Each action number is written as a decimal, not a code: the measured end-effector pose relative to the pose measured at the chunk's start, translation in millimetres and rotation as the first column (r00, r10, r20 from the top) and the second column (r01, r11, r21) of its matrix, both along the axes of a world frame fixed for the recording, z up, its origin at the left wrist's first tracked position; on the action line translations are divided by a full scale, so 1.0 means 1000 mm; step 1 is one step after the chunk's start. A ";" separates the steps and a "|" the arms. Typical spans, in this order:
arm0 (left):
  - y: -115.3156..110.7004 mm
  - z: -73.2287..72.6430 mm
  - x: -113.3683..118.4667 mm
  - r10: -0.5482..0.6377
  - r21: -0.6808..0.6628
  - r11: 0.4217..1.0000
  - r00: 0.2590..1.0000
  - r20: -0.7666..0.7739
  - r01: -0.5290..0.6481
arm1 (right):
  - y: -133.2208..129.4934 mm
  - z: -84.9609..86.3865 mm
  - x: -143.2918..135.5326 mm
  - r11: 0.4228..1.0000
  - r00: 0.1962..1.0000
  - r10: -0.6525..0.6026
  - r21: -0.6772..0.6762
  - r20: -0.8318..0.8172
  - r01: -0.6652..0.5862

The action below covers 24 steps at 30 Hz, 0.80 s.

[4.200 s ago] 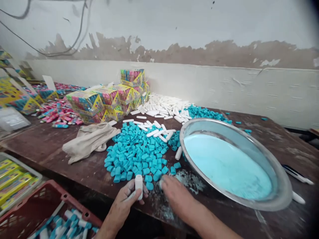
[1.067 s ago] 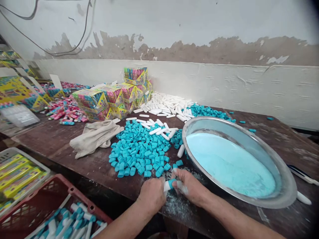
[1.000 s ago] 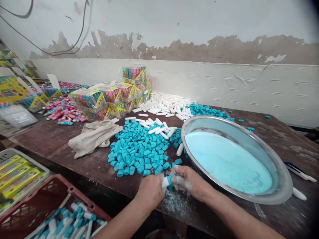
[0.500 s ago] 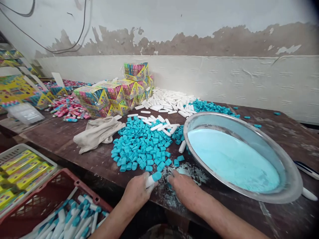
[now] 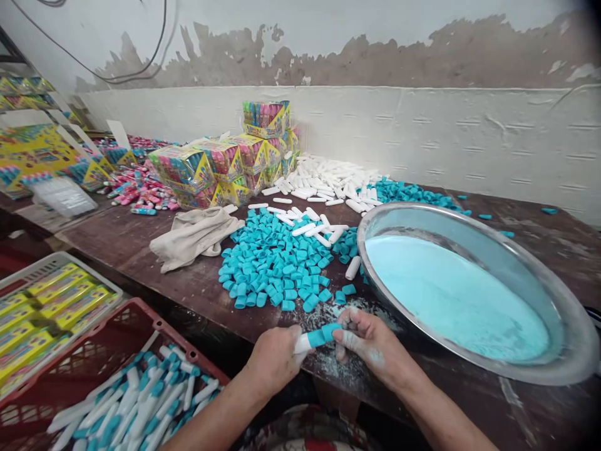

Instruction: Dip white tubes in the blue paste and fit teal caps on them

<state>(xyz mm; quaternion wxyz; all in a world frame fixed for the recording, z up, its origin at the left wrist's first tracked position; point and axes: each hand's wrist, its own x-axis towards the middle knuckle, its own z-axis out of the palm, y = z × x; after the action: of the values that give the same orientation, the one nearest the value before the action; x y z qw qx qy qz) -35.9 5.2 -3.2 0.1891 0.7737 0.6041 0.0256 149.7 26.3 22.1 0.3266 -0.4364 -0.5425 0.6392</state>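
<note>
The left hand (image 5: 275,361) clamps round a blue-ended white tube (image 5: 303,342), and the right hand (image 5: 375,349) pinches a blue cap (image 5: 331,331) at that end. Loose caps (image 5: 275,257) lie on the table (image 5: 113,238) just beyond both hands.

brown table (image 5: 119,237), teal caps (image 5: 272,263), white tubes (image 5: 328,178), cloth (image 5: 195,237), metal basin (image 5: 575,329)

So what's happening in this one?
A person at a dark table has a white tube in both hands: the left hand grips the white body, and the right hand pinches its blue end. Loose blue caps lie heaped just beyond, with white tubes piled behind them. A metal basin of pale blue material sits to the right; a red crate at lower left holds many white tubes with blue ends.
</note>
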 end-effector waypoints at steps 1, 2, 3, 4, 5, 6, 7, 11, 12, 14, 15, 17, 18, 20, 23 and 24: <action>0.000 0.000 0.000 -0.007 -0.003 1.000 1.000 0.003 0.007 | 0.000 0.000 0.000 1.000 1.000 0.007 -0.012 -0.002 -0.007; 0.000 0.000 -0.001 -0.013 -0.006 1.000 1.000 0.006 0.013 | 0.001 0.000 0.001 1.000 1.000 0.018 -0.022 -0.002 -0.018; 0.000 -0.001 -0.001 -0.019 -0.007 1.000 1.000 0.007 0.019 | 0.002 0.001 0.002 0.999 0.999 0.032 -0.029 -0.002 -0.032; 0.000 -0.001 -0.001 -0.025 -0.007 1.000 1.000 0.005 0.025 | 0.002 0.001 0.002 0.998 0.999 0.045 -0.036 -0.001 -0.045; 0.001 -0.001 -0.002 -0.029 -0.005 1.000 1.000 0.001 0.029 | 0.003 0.001 0.003 0.997 0.998 0.060 -0.044 0.002 -0.059; 0.001 -0.001 -0.001 -0.036 -0.004 0.999 0.999 -0.005 0.036 | 0.003 0.002 0.003 0.996 0.997 0.073 -0.060 0.004 -0.073; 0.001 -0.001 -0.001 -0.044 -0.003 0.999 0.999 -0.011 0.044 | 0.003 0.002 0.003 0.993 0.996 0.084 -0.082 0.004 -0.084; 0.001 0.000 0.000 -0.095 -0.020 0.995 0.994 -0.045 0.094 | 0.004 0.005 0.004 0.979 0.992 0.126 -0.167 0.028 -0.120; 0.001 0.001 0.001 -0.108 -0.025 0.994 0.993 -0.055 0.107 | 0.004 0.006 0.004 0.975 0.989 0.144 -0.179 0.038 -0.135; 0.001 0.000 0.003 -0.120 -0.032 0.992 0.991 -0.067 0.118 | 0.005 0.007 0.004 0.970 0.986 0.159 -0.194 0.047 -0.147; 0.001 0.000 0.004 -0.114 -0.033 0.993 0.991 -0.066 0.112 | 0.005 0.007 0.004 0.971 0.987 0.150 -0.194 0.050 -0.138; 0.001 -0.001 0.006 -0.084 -0.034 0.996 0.995 -0.050 0.083 | 0.005 0.008 0.004 0.981 0.992 0.113 -0.167 0.062 -0.101; 0.001 -0.002 0.006 -0.066 -0.036 0.997 0.997 -0.034 0.065 | 0.004 0.008 0.004 0.985 0.993 0.101 -0.147 0.069 -0.090; 0.001 -0.002 0.007 -0.033 -0.044 0.998 0.999 0.016 0.034 | 0.003 0.006 0.004 0.989 0.994 0.098 -0.115 0.055 -0.091; 0.000 0.001 0.003 -0.003 -0.080 0.997 0.988 0.152 0.015 | 0.002 0.000 0.005 0.986 0.995 0.099 -0.136 -0.017 -0.100; -0.001 0.002 0.000 0.004 -0.093 0.995 0.979 0.205 0.015 | 0.002 -0.003 0.006 0.986 0.996 0.090 -0.138 -0.018 -0.091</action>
<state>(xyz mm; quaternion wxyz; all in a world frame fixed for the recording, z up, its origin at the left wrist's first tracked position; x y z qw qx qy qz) -35.8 3.9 -1.2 0.2867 0.7589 0.5797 0.0759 155.3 28.3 19.5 0.2692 -0.4293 -0.5141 0.6921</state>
